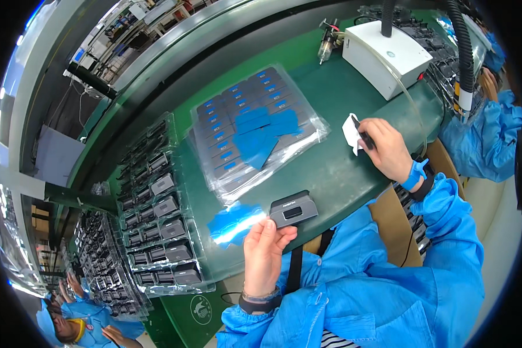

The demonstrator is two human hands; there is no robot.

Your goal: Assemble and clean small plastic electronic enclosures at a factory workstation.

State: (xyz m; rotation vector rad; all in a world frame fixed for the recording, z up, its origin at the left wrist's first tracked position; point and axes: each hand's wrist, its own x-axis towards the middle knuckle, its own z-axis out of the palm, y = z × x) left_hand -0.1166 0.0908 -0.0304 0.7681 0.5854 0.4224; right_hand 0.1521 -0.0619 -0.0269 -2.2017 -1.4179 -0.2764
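While the left hand (265, 249) closes its fingers around a small dark grey rectangular housing (293, 209), holding it just above the near edge of the green workbench (336, 168), the right hand (385, 148) is further out over the bench, pinching a slim dark tool (365, 138) against a white cloth (350, 133) that lies on the surface. The housing has a dark window in its top face and sits tilted, gripped at its left end by the thumb and fingertips. Just left of it, a heap of peeled blue film pieces (233, 223) rests on the bench. Beyond that lies a clear plastic bag (256, 130) covering rows of dark parts with blue labels, with more blue film scattered on top. To the far left, clear blister trays (156, 209) hold rows of the same grey housings. A white box-shaped unit (385, 55) with a black hose rising from it stands at the far side of the bench. Both wrists wear bands, and the sleeves are blue.
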